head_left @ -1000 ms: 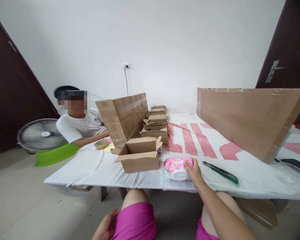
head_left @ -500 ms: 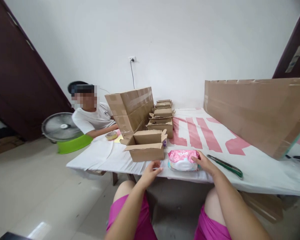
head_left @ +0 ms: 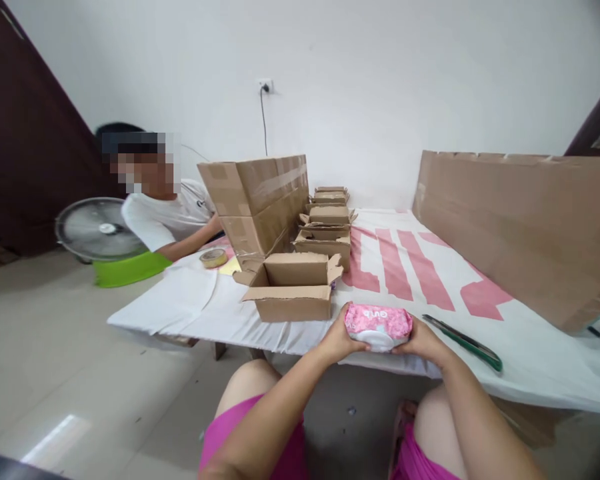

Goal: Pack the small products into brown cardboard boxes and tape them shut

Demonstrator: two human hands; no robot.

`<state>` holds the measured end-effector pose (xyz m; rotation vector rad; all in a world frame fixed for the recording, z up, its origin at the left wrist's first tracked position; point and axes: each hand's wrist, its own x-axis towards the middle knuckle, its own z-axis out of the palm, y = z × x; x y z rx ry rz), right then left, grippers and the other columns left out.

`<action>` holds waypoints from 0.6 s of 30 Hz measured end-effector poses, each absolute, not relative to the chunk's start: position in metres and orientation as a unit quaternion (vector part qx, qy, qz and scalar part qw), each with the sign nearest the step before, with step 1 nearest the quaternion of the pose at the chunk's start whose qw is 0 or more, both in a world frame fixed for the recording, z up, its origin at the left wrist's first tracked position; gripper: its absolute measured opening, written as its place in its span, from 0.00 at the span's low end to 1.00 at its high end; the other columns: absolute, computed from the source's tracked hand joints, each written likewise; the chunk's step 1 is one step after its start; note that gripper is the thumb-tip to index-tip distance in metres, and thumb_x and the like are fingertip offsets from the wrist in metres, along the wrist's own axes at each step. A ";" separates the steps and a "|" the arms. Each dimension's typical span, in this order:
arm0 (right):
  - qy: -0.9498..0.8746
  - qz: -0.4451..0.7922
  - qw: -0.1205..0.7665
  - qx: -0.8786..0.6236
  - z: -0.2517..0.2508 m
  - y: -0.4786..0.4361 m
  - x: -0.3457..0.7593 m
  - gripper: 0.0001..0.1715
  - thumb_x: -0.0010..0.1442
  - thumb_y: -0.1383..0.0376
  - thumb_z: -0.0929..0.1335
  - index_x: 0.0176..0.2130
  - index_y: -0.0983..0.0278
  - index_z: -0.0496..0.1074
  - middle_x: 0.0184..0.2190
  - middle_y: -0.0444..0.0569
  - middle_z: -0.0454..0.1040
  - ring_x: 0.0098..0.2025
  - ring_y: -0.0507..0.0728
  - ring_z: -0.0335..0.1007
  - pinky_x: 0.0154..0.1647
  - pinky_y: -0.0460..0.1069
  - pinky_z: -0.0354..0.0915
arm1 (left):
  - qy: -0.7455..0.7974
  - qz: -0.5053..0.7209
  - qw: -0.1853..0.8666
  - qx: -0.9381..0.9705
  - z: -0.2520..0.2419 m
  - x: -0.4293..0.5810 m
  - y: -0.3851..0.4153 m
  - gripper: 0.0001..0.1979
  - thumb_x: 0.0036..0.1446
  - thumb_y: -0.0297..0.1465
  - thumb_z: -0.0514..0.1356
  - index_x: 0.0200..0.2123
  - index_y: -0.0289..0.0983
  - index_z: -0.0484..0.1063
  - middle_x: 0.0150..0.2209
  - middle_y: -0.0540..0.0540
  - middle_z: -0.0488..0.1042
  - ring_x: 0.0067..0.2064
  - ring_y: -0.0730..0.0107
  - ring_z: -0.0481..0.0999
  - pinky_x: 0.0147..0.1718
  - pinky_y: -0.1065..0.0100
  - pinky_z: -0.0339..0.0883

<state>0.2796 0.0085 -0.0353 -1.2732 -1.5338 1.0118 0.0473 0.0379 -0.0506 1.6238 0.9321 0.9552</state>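
Note:
A pink pack of wet wipes with a white lid is held between both my hands at the table's front edge. My left hand grips its left end, thumb along the near side. On the right end, my right hand is closed round it in the same way. Just left of the pack stands an open cardboard box with its flaps spread. To the right of my right hand lies a green box cutter.
Several more open boxes line up behind the nearest one. Stacked sealed cartons stand left of them. A tape roll lies near a person in a white shirt. A large carton stands at right; a fan is beyond the table.
My left hand has moved right and taken hold of the pack's left end. The pack is now tilted and gripped by both hands. The view has shifted slightly.

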 end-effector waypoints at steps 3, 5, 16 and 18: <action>-0.629 0.419 0.428 -0.496 -0.038 0.007 0.277 0.47 0.27 0.65 0.79 0.50 0.65 0.69 0.49 0.55 0.75 0.51 0.66 0.69 0.54 0.60 0.62 | 0.384 0.397 0.496 0.670 -0.042 0.037 0.032 0.57 0.28 0.29 0.74 0.61 0.35 0.49 0.55 0.36 0.65 0.57 0.52 0.65 0.58 0.58 0.57; -0.623 0.429 0.428 -0.494 -0.038 0.005 0.273 0.48 0.29 0.64 0.79 0.51 0.66 0.67 0.49 0.57 0.74 0.51 0.67 0.69 0.53 0.60 0.63 | 0.380 0.410 0.496 0.664 -0.037 0.030 0.030 0.54 0.29 0.31 0.75 0.59 0.35 0.53 0.54 0.38 0.68 0.55 0.53 0.67 0.56 0.58 0.60; -0.465 0.490 0.433 -0.597 -0.035 0.011 0.254 0.30 0.48 0.43 0.69 0.37 0.65 0.73 0.30 0.50 0.76 0.29 0.57 0.70 0.23 0.47 0.63 | 0.421 0.464 0.407 0.665 -0.058 0.018 0.021 0.30 0.55 0.42 0.57 0.57 0.33 0.60 0.53 0.37 0.70 0.56 0.58 0.68 0.55 0.59 0.61; -0.396 0.480 0.469 -0.627 -0.038 0.018 0.264 0.28 0.47 0.43 0.68 0.31 0.66 0.72 0.24 0.49 0.74 0.24 0.54 0.66 0.18 0.46 0.58 | 0.468 0.438 0.378 0.668 -0.059 0.017 0.023 0.27 0.52 0.39 0.59 0.54 0.34 0.64 0.46 0.40 0.75 0.47 0.62 0.74 0.46 0.64 0.68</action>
